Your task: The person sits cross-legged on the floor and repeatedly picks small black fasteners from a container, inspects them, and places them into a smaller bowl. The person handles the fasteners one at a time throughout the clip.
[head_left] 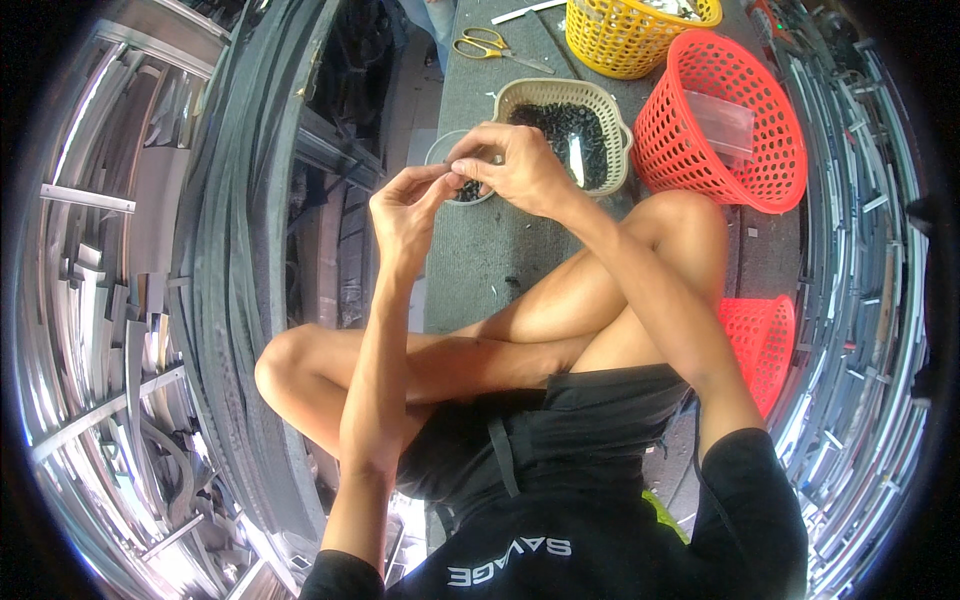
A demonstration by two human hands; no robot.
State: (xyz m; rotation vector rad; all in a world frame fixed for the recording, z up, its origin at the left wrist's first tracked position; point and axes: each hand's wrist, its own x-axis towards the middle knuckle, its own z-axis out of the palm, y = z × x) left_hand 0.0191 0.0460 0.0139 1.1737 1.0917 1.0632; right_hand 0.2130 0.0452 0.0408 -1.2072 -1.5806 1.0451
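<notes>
My left hand (pixel 405 212) and my right hand (pixel 517 168) meet fingertip to fingertip, both closed in a pinch. Whatever sits between the fingertips is too small to make out; a dark speck shows there. Right below them is a round clear tub (pixel 482 197) with small dark pieces in it, partly hidden by my fingers. Just beyond my right hand stands a beige plastic basket (pixel 618 118), holding many small black pieces (pixel 548 118) and a clear, shiny patch that looks like plastic.
Yellow-handled scissors (pixel 483 44) lie at the far end of the grey bench surface (pixel 460 270). A yellow basket (pixel 610 45) and a red basket (pixel 665 150) stand at far right, another red basket (pixel 765 345) beside my hip. Racks of metal strips (pixel 100 310) line both sides. My crossed legs fill the near part.
</notes>
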